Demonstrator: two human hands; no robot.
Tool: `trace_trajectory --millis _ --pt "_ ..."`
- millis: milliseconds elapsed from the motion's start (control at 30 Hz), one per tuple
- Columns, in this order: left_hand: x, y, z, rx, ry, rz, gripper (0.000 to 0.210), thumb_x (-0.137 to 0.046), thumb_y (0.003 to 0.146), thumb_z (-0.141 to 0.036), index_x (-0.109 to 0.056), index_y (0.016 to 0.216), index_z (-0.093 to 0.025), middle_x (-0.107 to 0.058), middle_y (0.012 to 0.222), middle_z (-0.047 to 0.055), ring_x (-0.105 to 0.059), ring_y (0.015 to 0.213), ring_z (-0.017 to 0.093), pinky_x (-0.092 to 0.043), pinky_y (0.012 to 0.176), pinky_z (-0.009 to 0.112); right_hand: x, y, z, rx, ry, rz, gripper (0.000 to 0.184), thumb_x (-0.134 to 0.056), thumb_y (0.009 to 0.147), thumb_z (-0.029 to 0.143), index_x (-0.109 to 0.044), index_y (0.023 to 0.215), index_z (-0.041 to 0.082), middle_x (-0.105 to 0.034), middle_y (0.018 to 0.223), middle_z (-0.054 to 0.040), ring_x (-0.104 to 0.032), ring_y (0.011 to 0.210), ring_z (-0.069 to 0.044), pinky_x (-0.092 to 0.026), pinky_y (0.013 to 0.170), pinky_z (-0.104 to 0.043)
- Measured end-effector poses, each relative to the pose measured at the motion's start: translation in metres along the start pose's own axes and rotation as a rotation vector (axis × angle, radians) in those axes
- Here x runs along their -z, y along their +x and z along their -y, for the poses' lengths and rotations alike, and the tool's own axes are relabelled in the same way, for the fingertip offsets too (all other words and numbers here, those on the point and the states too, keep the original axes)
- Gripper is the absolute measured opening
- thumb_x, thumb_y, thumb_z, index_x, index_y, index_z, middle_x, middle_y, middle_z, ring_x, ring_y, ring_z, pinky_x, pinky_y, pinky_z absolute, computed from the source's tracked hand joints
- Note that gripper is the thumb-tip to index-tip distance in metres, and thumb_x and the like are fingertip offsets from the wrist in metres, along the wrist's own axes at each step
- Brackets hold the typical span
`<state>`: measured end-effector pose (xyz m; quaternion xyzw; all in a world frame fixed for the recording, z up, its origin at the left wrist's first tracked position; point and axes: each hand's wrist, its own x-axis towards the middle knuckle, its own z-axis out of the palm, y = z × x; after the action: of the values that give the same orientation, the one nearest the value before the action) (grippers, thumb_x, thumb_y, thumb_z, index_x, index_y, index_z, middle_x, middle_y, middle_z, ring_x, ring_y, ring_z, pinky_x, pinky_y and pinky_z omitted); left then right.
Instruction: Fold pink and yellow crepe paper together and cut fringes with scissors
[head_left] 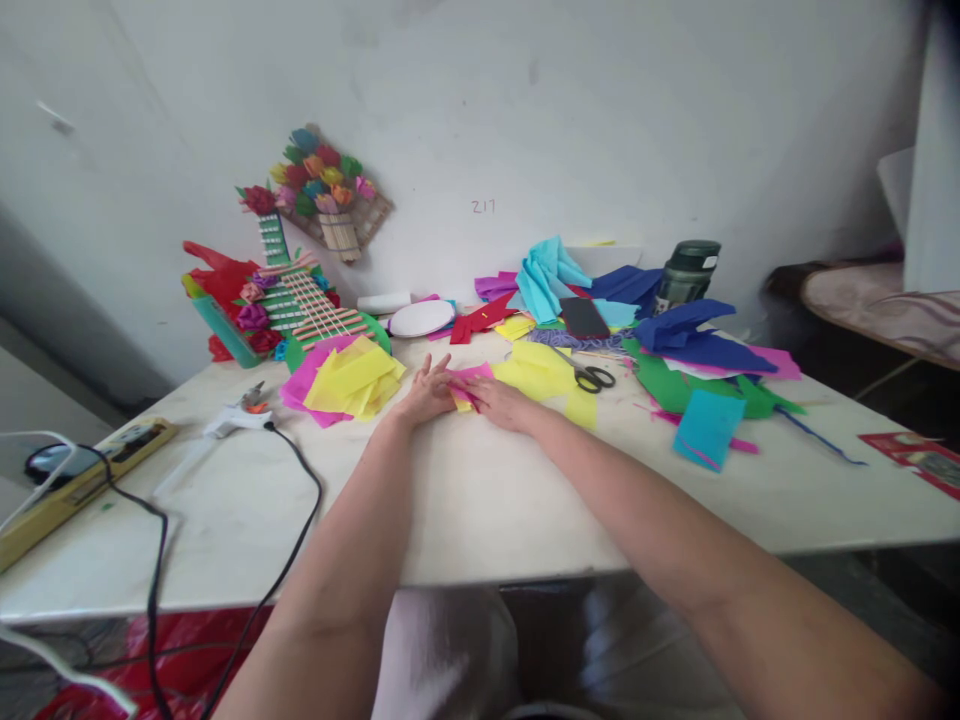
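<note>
A small pink sheet of crepe paper [472, 373], with some yellow showing under it, lies on the white table [487, 500] between my hands. My right hand [504, 402] lies flat at the paper's right side, fingers stretched over it. At the left edge of the paper, my left hand [427, 393] rests with its fingers spread apart; whether its thumb presses on the sheet is hard to see. To the left is a stack of yellow crepe paper sheets [354, 378] on pink ones. On the right, black-handled scissors [592, 378] lie on yellow paper.
A hot glue gun [238, 415] and its black cord lie left, near a yellow power strip [127, 450]. Behind stand a paper-flower guitar [300, 300], white tape roll [422, 319], phone [584, 318] and dark green bottle [688, 273]. Blue and green paper [664, 385] covers the right.
</note>
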<state>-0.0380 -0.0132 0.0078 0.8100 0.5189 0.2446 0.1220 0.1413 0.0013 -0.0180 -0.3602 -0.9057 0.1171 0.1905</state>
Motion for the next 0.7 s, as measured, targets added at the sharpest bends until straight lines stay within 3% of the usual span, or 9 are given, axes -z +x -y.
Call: trace_trajectory --millis 233,500,600,700 --pt "0.007 -0.003 -0.007 -0.094 -0.028 0.019 0.015 -0.057 0.073 -0.031 -0.066 0.083 -0.024 -0.064 0.105 0.002 -0.023 0.133 0.019 0.002 0.11 0.039 0.001 0.0 0.0 0.039 0.035 -0.017 0.052 -0.039 0.084 0.015 -0.037 0.136 0.021 -0.043 0.136 -0.0049 -0.035 0.128 -0.019 -0.026 0.106 -0.039" --pt "0.008 0.0 -0.002 -0.096 -0.068 0.018 0.011 -0.059 0.072 -0.031 -0.066 0.075 -0.023 -0.066 0.089 0.002 -0.023 0.134 0.018 0.004 0.111 0.037 0.0 0.0 0.0 0.005 0.014 -0.026 0.046 -0.039 0.087 0.022 -0.043 0.132 0.018 -0.044 0.136 -0.0069 -0.036 0.127 -0.021 -0.026 0.106 -0.039" --pt "0.009 -0.001 -0.001 -0.058 -0.044 0.023 0.011 -0.058 0.072 -0.032 -0.066 0.073 -0.024 -0.066 0.097 0.002 -0.019 0.135 0.02 0.003 0.111 0.039 0.001 -0.001 0.001 0.018 0.003 -0.024 0.046 -0.037 0.087 0.021 -0.041 0.133 0.017 -0.042 0.137 -0.0068 -0.036 0.127 -0.02 -0.026 0.107 -0.037" --pt "0.009 -0.002 0.003 0.036 -0.039 -0.016 0.014 -0.057 0.073 -0.035 -0.065 0.078 -0.025 -0.056 0.121 0.002 -0.011 0.136 0.026 -0.006 0.109 0.047 0.003 -0.002 0.003 0.014 -0.012 -0.011 0.045 -0.036 0.087 0.021 -0.042 0.132 0.015 -0.043 0.137 -0.0071 -0.036 0.127 -0.019 -0.026 0.107 -0.035"
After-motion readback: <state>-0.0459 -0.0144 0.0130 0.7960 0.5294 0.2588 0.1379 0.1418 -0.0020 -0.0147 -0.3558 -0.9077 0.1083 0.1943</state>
